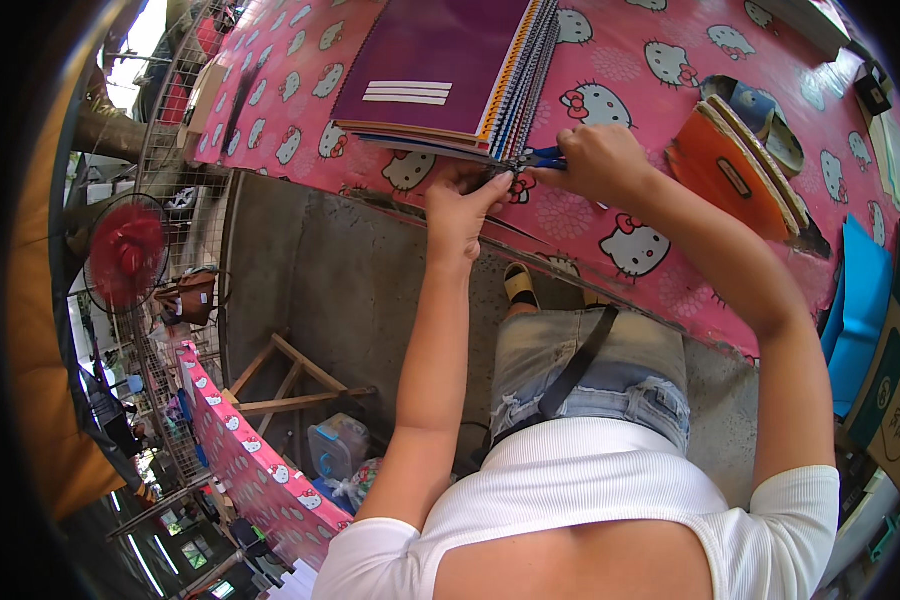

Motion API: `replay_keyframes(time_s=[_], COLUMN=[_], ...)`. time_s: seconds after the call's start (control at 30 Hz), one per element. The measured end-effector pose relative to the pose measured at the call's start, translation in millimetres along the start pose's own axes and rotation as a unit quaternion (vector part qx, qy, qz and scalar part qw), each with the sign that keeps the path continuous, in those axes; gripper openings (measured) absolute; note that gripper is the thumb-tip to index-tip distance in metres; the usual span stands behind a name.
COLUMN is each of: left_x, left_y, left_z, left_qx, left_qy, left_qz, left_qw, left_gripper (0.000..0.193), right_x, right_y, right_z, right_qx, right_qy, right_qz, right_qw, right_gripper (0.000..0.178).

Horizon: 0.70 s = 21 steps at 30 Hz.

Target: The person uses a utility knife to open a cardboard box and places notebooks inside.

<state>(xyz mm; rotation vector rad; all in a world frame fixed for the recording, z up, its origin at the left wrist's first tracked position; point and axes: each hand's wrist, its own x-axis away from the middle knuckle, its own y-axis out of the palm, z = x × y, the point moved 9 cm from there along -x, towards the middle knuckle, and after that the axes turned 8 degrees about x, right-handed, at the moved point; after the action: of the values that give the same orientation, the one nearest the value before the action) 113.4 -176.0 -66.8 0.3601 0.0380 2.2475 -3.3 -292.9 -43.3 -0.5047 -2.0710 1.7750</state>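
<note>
A stack of spiral-bound notebooks with a purple cover on top lies on a table under a pink cat-print cloth. My right hand is closed on a blue-handled tool, pliers or scissors, whose tip meets the near corner of the stack. My left hand pinches that same corner at the table's edge, fingers touching the lowest covers.
An orange notebook pile stands right of my right hand, with a blue sheet and a cardboard box further right. Below the table are a concrete floor, a wooden frame, a plastic tub and a red fan.
</note>
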Motion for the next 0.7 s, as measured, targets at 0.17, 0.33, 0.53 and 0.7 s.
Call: replay_keyframes(time_s=[0.17,0.33,0.53,0.7], left_x=[5,3,0,-1], left_y=[-1,3,8,-7], left_z=[-7,-19,-20,-21], left_qx=[0.056,0.074,0.024,0.007], left_qy=[-0.053,-0.076,-0.066,-0.040], left_qz=[0.018,0.012,0.012,0.044], left_qw=[0.997,0.994,0.997,0.998], left_gripper=[0.023,0.021,0.020,0.023], right_x=[12,12,7,3], right_y=[-9,-19,-16,8], right_z=[19,1,-1,7], right_qx=[0.047,0.086,0.087,-0.009], right_qy=[-0.020,-0.055,-0.037,0.033], right_qz=[0.098,0.200,0.154,-0.127], right_qw=[0.994,0.975,0.984,0.991], right_gripper=[0.053,0.053,0.053,0.054])
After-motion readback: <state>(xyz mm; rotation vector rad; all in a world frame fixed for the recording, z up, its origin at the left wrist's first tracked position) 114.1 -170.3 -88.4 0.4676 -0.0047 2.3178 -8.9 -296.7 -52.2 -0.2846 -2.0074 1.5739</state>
